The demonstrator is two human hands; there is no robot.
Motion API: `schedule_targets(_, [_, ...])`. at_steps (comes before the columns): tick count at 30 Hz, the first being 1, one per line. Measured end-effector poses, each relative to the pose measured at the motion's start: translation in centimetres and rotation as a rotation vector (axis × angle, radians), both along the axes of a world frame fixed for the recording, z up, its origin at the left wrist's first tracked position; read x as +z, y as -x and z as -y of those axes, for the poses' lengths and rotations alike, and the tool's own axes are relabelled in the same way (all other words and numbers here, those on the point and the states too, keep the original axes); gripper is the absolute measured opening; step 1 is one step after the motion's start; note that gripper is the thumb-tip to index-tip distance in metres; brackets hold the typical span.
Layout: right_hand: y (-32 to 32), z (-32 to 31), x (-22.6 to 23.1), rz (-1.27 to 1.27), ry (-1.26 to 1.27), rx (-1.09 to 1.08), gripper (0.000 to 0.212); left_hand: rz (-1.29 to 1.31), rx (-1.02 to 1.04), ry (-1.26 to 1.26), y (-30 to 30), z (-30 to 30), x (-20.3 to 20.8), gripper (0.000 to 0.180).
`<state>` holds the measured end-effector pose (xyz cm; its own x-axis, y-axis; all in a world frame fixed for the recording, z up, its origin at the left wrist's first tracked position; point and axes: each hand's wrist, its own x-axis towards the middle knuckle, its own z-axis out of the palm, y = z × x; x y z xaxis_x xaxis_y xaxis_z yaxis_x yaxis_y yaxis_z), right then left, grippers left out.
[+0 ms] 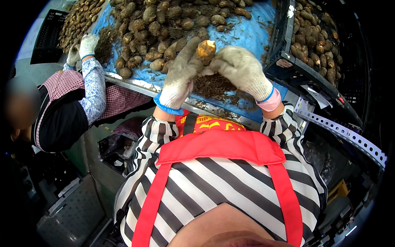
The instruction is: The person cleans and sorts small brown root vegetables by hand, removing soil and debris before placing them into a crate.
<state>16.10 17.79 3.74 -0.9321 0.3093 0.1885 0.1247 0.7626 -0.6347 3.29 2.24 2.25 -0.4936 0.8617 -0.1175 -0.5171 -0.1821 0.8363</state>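
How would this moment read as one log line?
left hand: holds peeled-topped tuber; right hand: beside it; below: loose fibres; beyond: tuber pile

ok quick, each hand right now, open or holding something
Left hand: closed, holding a taro corm.
Right hand: curled next to it; whether gripping anything cannot be told.

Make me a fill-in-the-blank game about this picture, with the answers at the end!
1. The left hand and right hand, close to a partly cut tuber, wear knitted ____.
2. The big heap of tubers lies on a plastic sheet coloured ____.
3. The black crate full of tubers stands to the wearer's ____.
4. The wearer's black-and-white shirt is patterned with ____.
Missing words: gloves; blue; right; stripes.
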Motion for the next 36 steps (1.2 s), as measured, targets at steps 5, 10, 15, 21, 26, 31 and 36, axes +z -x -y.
schedule_targets(5, [-0.2,0.7,0.8,0.014,0.033,-0.170,0.040,-0.110,-0.063,0.100,0.4,-0.2,0.8,0.064])
schedule_targets(10, [0.5,0.9,0.2,0.129,-0.088,-0.225,0.049,-0.533,0.034,0.294,0.2,-0.4,1.3,0.061])
schedule_targets(15, [0.4,0.8,-0.6,0.102,-0.124,-0.179,0.041,-0.336,-0.037,0.310,1.0,-0.6,2.9,0.058])
schedule_targets(21, [1.4,-0.1,-0.8,0.122,-0.173,0.043,0.033,-0.493,-0.110,0.223,1.5,-0.5,0.4,0.060])
schedule_targets(26, [0.8,0.3,1.2,0.187,0.010,-0.046,0.033,-0.153,-0.031,0.144,1.0,0.0,-0.6,0.064])
schedule_targets(31, [0.9,0.1,-0.1,0.188,-0.018,-0.112,0.031,-0.351,-0.018,0.289,0.6,-0.6,0.2,0.062])
schedule_targets(36, [0.9,0.5,-0.6,0.099,-0.120,-0.055,0.028,-0.387,-0.010,0.357,0.7,-0.6,0.5,0.058])
